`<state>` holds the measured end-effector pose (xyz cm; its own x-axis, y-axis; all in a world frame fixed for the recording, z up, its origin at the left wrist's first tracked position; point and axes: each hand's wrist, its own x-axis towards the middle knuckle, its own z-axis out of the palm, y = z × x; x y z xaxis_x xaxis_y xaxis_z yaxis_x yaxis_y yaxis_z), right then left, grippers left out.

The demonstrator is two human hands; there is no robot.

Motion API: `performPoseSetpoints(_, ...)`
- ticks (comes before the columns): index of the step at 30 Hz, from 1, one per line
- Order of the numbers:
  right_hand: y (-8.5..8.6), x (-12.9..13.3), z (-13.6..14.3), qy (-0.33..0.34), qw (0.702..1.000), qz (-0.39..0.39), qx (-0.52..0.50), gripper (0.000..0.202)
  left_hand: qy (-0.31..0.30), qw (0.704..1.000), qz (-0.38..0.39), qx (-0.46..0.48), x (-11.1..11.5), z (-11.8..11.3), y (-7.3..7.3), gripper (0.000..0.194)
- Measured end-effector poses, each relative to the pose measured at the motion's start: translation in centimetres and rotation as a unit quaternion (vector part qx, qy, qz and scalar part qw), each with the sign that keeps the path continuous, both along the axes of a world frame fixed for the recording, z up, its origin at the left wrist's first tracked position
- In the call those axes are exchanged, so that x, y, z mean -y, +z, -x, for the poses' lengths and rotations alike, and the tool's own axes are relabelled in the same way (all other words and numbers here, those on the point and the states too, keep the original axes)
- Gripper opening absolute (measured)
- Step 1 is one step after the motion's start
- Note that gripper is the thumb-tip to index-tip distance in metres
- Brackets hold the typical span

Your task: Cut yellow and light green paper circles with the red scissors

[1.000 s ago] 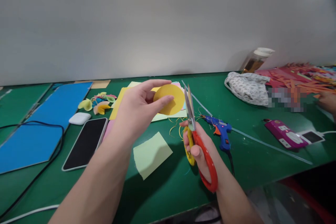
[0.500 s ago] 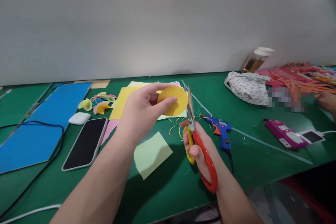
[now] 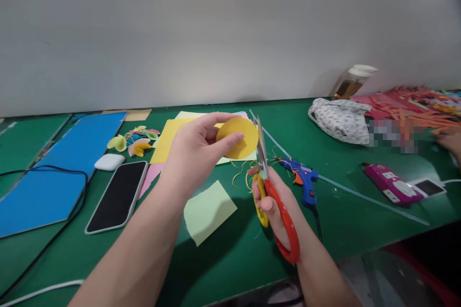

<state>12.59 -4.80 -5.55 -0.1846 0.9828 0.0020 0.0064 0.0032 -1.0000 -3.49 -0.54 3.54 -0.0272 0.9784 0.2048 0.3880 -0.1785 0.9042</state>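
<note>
Pinched between the thumb and fingers of my left hand [image 3: 196, 148] is a round yellow paper disc [image 3: 245, 136], raised above the table. My right hand [image 3: 275, 201] grips a pair of scissors [image 3: 286, 223] with one red and one yellow handle. The blades point upward and stand right at the disc's right edge; whether they touch the paper I cannot tell. Below lies a pale green paper piece [image 3: 211, 211]. Thin yellow paper trimmings [image 3: 237, 172] are scattered behind the scissors, and yellow sheets [image 3: 163, 141] lie beyond my left hand.
A blue glue gun [image 3: 306, 182] with a clear glue stick [image 3: 374, 206] is right of the scissors. Paper petals [image 3: 133, 141], a phone [image 3: 117, 196], a white case [image 3: 109, 162] and a blue board [image 3: 72, 168] lie left. A patterned pouch [image 3: 340, 122], a purple box [image 3: 392, 184] and another person's hand [image 3: 450, 141] are right.
My hands, the disc and the scissors have stayed almost in place, with only a very slight shift. The other person's hand at the far right has moved a little.
</note>
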Motion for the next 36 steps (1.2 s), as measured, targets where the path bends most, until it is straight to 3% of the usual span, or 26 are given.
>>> performPoseSetpoints(15, 0.3, 0.3, 0.1, 0.012, 0.998, 0.027, -0.047, 0.081, 0.037, 0.998, -0.05, -0.033, -0.3, 0.4, -0.8, 0.038)
performPoseSetpoints(36, 0.9, 0.5, -0.1, 0.007, 0.999, 0.038, -0.012, 0.082, 0.053, 0.996, -0.062, -0.03, -0.6, 0.8, -1.1, 0.038)
